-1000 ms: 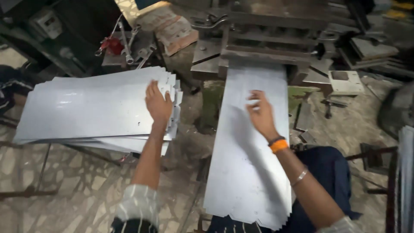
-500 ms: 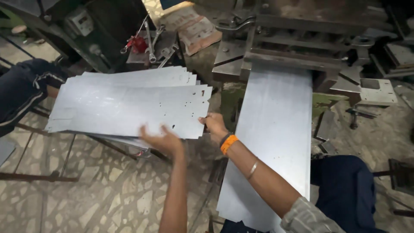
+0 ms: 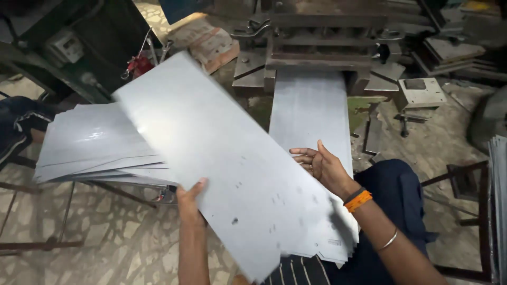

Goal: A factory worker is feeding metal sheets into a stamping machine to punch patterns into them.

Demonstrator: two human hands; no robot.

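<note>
Head view: a flat, dull-grey metal sheet (image 3: pixel 227 174) with small punched holes is held tilted in the near middle. The left hand (image 3: pixel 189 203) grips its near-left edge, thumb on top. The right hand (image 3: pixel 322 166) supports its right edge, fingers spread open, just right of a stack of sheets (image 3: pixel 90 145).

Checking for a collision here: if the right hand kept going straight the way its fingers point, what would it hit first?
Likely the lifted metal sheet: the right hand points left at its right edge, though depth is unclear.
</note>
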